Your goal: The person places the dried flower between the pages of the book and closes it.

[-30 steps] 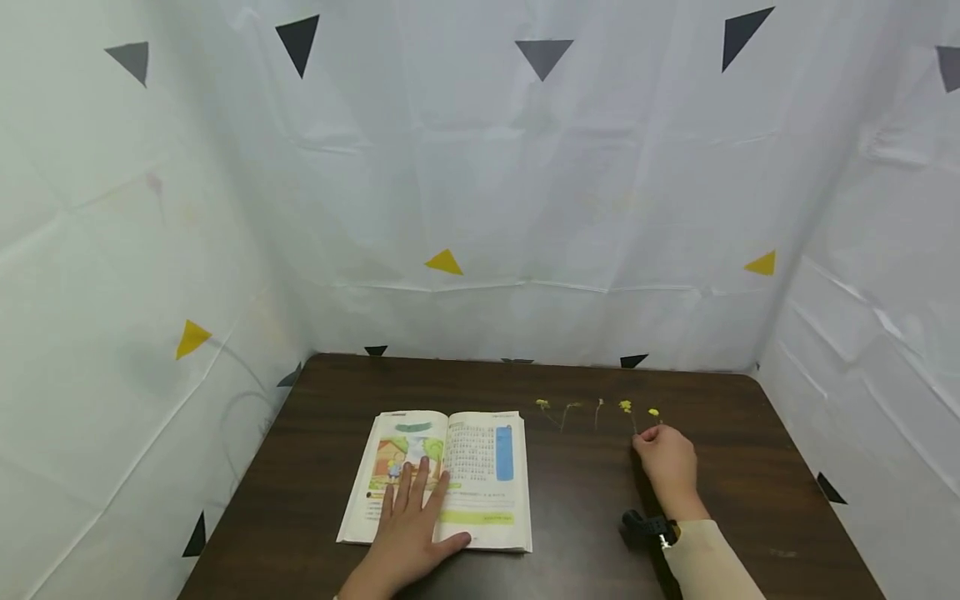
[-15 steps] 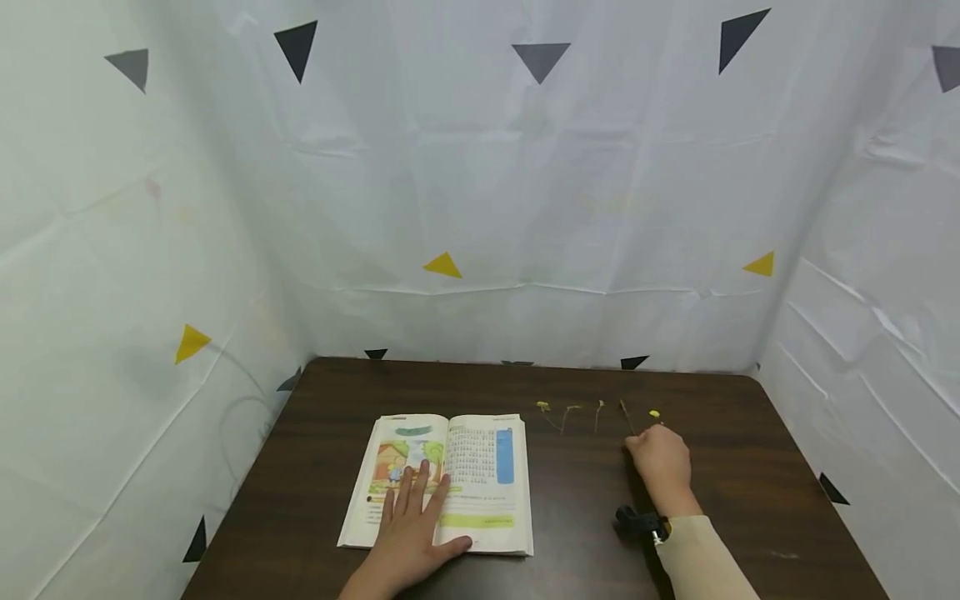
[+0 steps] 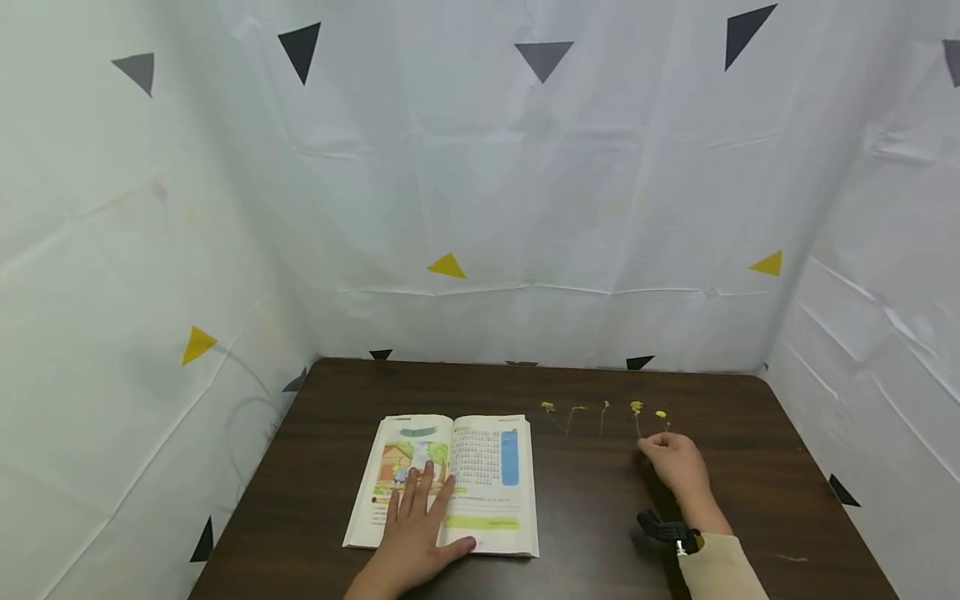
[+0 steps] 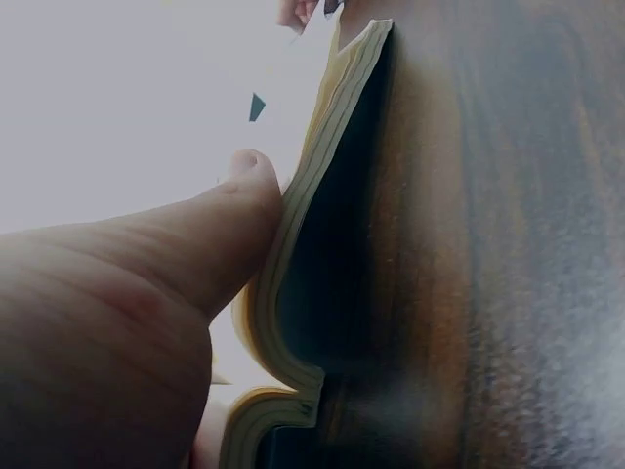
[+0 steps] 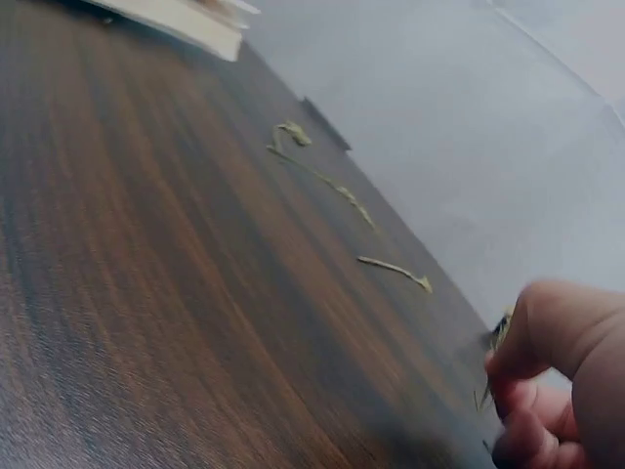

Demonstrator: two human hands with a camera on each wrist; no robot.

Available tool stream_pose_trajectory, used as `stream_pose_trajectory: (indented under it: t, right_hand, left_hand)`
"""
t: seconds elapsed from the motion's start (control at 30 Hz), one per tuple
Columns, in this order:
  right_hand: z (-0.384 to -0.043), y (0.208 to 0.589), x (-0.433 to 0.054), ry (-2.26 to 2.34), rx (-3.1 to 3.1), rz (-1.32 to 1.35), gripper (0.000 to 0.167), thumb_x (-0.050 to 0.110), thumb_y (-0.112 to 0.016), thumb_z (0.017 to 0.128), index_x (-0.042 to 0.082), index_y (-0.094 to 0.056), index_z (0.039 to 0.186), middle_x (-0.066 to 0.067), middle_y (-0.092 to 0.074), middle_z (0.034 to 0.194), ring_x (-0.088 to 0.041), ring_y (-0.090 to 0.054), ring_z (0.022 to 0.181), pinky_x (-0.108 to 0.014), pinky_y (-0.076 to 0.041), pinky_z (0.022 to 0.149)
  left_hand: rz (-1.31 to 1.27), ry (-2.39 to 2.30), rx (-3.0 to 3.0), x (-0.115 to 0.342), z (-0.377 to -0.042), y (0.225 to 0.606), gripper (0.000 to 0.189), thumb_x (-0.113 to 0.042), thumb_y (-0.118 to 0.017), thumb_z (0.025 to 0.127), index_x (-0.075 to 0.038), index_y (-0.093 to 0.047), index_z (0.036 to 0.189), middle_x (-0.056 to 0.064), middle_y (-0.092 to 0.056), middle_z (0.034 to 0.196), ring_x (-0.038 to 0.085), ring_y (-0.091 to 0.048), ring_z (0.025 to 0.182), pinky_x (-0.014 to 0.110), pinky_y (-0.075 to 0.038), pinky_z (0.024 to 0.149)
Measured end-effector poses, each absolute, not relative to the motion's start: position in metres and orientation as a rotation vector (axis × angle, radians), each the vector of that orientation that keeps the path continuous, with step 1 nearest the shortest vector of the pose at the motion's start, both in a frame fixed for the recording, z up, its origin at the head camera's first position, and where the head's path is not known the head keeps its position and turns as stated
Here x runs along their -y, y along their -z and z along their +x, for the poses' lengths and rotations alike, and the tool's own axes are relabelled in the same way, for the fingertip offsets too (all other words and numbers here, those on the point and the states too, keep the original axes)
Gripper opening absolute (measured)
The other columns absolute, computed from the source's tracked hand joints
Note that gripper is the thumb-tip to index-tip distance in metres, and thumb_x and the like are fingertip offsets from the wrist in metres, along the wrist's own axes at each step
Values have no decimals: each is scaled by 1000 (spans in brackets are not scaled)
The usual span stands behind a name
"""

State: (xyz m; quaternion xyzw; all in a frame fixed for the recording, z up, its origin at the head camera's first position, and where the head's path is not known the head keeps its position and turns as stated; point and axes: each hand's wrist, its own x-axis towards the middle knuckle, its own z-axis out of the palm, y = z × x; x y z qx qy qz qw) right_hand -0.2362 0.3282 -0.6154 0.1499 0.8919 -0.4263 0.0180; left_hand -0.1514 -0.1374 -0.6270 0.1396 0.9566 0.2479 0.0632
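Observation:
My left hand (image 3: 411, 533) lies with spread fingers across the lower middle of an open picture book (image 3: 487, 508); in the left wrist view its thumb (image 4: 229, 230) rests along the page edge. At the right, my right hand (image 3: 678, 467) pinches the stem of a small dried yellow flower (image 3: 637, 407) between thumb and fingertips, blossom pointing to the back. The right wrist view mostly hides that flower behind the fingers. Just right of it, another yellow flower (image 3: 661, 414) shows above the knuckles. To the left lie more thin dried sprigs (image 3: 604, 408).
A dark wooden table (image 3: 585, 500) carries everything. Further sprigs (image 3: 553, 417) lie between the book and the right hand, near the back. White sheeting (image 3: 480, 200) with triangle marks rises behind and at both sides. A black wrist device (image 3: 662, 527) sits on the right wrist.
The flower in my right hand turned: half a second ago its blossom was barely visible, now it faces up again. That hand shifted slightly right. The left hand stays on the book.

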Motion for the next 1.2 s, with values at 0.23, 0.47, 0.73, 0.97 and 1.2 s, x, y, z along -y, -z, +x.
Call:
stream_pose_trajectory:
  t: [0.23, 0.47, 0.73, 0.97, 1.2]
  right_hand:
    - [-228, 618, -334, 1572, -2669, 499, 28, 25, -64, 106, 0, -75, 109, 0, -63, 90, -20, -52, 81, -34, -43, 70]
    - [-226, 621, -336, 1638, -2600, 515, 29, 30, -65, 107, 3, -72, 106, 1, -58, 84, -19, -50, 75, -34, -42, 67]
    - [-221, 621, -336, 1637, -2609, 506, 30, 31, -66, 107, 1, -72, 109, 2, -59, 84, -19, -50, 74, -35, -42, 67]
    - [-220, 619, -341, 1629, -2613, 476, 32, 33, -64, 109, 2, -71, 106, 2, -63, 86, -17, -53, 78, -32, -45, 69]
    - [-221, 621, -336, 1660, -2566, 490, 34, 34, -62, 111, 3, -68, 100, 3, -58, 86, -18, -52, 85, -33, -42, 72]
  left_hand:
    - [439, -755, -2879, 138, -151, 625, 104, -78, -65, 94, -17, -34, 172, 20, -9, 184, 50, -3, 170, 80, -7, 128]
    - [438, -795, -2778, 143, -154, 621, 94, -72, -58, 102, -19, -29, 174, 18, 0, 185, 48, 5, 170, 79, -1, 128]
    - [411, -816, -2771, 141, -155, 626, 93, -68, -61, 102, -19, -29, 174, 16, 1, 185, 47, 7, 171, 78, 3, 129]
    - [418, -826, -2781, 137, -154, 625, 94, -68, -64, 100, -18, -30, 173, 18, -1, 185, 47, 5, 171, 79, 0, 128]
    - [417, -799, -2783, 142, -154, 624, 97, -68, -66, 99, -18, -30, 174, 18, 0, 185, 47, 5, 171, 79, 0, 128]
